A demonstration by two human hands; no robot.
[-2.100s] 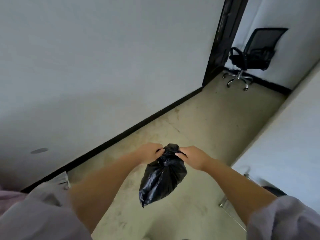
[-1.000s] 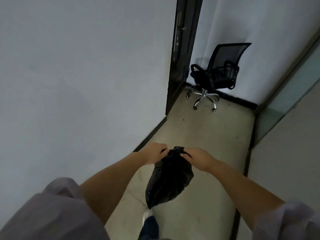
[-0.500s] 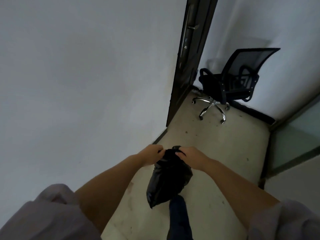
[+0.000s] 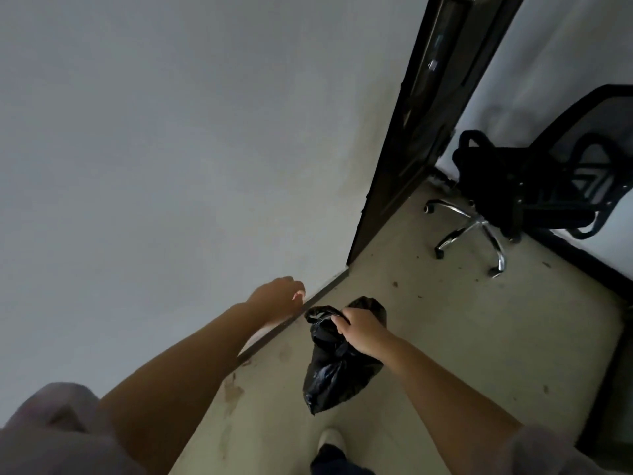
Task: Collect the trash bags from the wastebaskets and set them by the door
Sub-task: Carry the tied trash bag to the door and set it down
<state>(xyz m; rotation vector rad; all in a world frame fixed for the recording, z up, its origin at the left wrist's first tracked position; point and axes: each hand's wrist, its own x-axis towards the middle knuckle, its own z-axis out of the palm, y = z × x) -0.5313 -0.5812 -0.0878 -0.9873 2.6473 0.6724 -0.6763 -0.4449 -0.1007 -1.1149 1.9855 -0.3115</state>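
- Lower centre of the frame: right hand (image 4: pixel 363 332) clamped on the gathered neck of the black bag (image 4: pixel 337 366), hanging above the floor (image 4: pixel 445 337).
- Left hand (image 4: pixel 279 298) empty, fingers loosely curled, beside the wall (image 4: pixel 171 149).
- Upper right: door (image 4: pixel 416 125), chair (image 4: pixel 520 197).

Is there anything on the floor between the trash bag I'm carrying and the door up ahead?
Nothing visible. The black trash bag hangs from the right hand, and bare floor runs to the dark door. The office chair stands off to the right, beyond it.
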